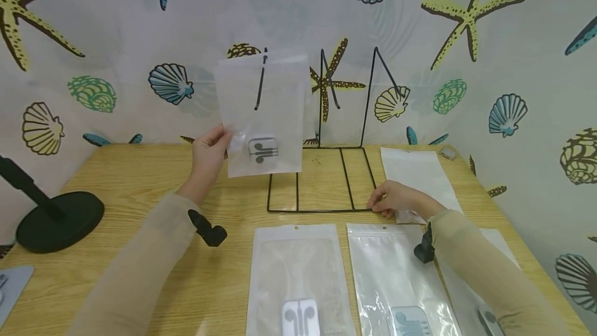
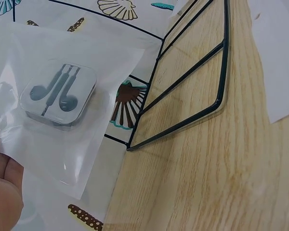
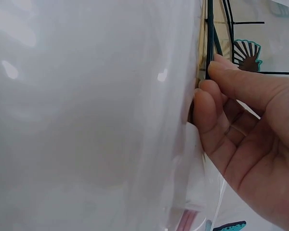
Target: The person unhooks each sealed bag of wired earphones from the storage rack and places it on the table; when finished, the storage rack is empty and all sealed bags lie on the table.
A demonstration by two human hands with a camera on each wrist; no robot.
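My left hand pinches the left edge of a clear plastic bag, held upright at the left of a black wire display rack. A case of earphones lies low inside the bag; the left wrist view shows the earphones' case close up. The rack's left prong shows in front of the bag, whose top edge is near the prong's upper end. With thumb and fingertips, my right hand grips the front right corner of the rack's base. Part of the rack's left side is hidden behind the bag.
Two bagged earphone sets, one in a frosted bag and one in a shiny bag, lie in front of the rack. More bags lie at the right, partly under my right arm. A black round stand base is at the left.
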